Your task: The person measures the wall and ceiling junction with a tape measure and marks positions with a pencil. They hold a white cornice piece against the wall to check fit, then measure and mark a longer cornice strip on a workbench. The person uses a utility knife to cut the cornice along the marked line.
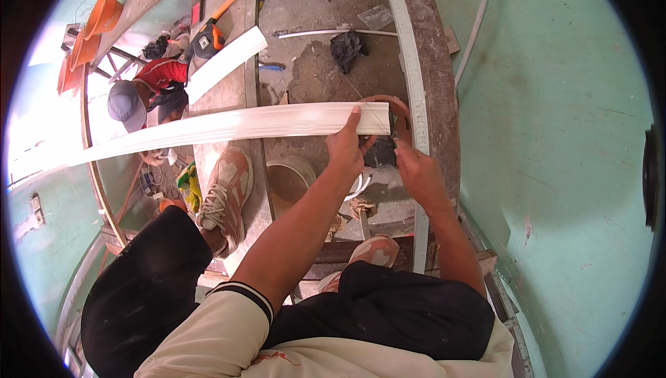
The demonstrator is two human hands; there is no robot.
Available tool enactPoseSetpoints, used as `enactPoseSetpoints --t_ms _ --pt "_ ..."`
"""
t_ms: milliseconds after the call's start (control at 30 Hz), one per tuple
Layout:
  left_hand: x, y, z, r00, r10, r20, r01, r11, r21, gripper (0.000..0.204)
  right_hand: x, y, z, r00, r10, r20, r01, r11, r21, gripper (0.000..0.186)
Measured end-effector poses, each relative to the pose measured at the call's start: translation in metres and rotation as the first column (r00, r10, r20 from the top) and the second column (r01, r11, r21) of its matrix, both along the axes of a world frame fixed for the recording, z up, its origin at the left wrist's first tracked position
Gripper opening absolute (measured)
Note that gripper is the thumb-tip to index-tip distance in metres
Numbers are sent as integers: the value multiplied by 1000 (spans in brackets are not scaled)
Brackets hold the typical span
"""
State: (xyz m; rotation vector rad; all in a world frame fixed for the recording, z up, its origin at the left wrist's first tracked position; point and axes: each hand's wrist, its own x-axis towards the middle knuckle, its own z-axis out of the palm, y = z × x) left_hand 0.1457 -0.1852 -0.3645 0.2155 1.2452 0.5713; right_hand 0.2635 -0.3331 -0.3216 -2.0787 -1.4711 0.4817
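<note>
A long white moulding strip (257,121), grooved along its length, reaches from the far left to just in front of me. My left hand (345,148) is closed on it near its right end, thumb on top and fingers underneath. Close by that end, my right hand (419,173) is closed with its fingers curled. A small dark part shows at its fingertips, but what it holds I cannot make out. Behind the strip's end lies a brown curved piece (398,109), partly hidden by the strip.
Worn planks (433,66) lie under my feet, with a pale metal bar (409,59) along the right one. A tape measure (207,39), a hammer (227,5) and a white offcut (227,64) lie far left. A person in a cap (127,105) is below. The green wall (548,135) stands right.
</note>
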Motion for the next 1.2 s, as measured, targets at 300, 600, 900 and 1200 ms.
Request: enactPoseSetpoints --t_ms 300,600,900,1200 --pt "1 0 5 1000 -5 -18 5 1000 1 51 4 0 2 999 30 41 -27 998 -52 27" --pt "1 0 4 1000 -8 -19 8 1000 -2 50 6 -1 -4 988 61 143 -58 998 -23 31" --pt "1 1 1 1000 -6 -12 6 1000 -2 49 7 -3 -9 986 64 156 -69 997 22 32" --pt "1 1 4 1000 -12 -13 12 1000 -11 50 7 -2 -8 984 65 164 -69 997 21 31"
